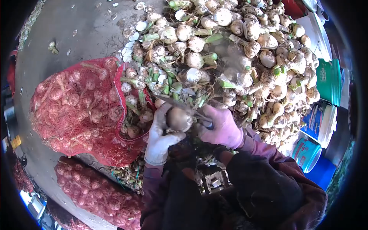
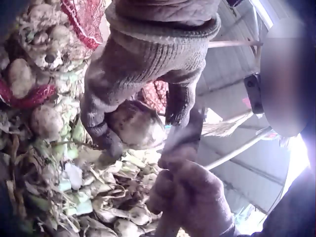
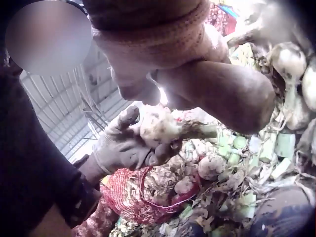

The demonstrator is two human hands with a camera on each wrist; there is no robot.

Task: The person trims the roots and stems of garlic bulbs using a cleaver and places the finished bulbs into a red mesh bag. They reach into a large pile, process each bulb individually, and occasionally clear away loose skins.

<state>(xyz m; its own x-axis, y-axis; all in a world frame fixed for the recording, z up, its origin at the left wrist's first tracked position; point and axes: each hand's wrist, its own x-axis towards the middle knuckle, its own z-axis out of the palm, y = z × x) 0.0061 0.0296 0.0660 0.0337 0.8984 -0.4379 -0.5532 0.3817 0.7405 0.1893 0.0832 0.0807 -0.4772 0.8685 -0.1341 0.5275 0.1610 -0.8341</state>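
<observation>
In a white glove, my left hand [image 1: 157,140] grips a round, whitish garlic bulb [image 1: 179,119] between thumb and fingers. The left wrist view shows the same garlic bulb [image 2: 136,127] with fingers bent round its side. Its stalk [image 3: 197,130] points away from the palm in the right wrist view. My right hand [image 1: 223,127], in a pink glove, holds a knife [image 1: 174,102] by its handle, close at the bulb's right side. The blade reaches left past the bulb's far side; in the left wrist view the blade [image 2: 186,138] looks blurred.
A big heap of stalked garlic bulbs [image 1: 268,57] spreads ahead and right. Left of my hands an open red mesh bag [image 1: 73,103] bulges with bulbs; another full mesh bag [image 1: 96,191] lies nearer. Cut stalks and skins litter the ground. Buckets, including a green one [image 1: 329,82], line the right.
</observation>
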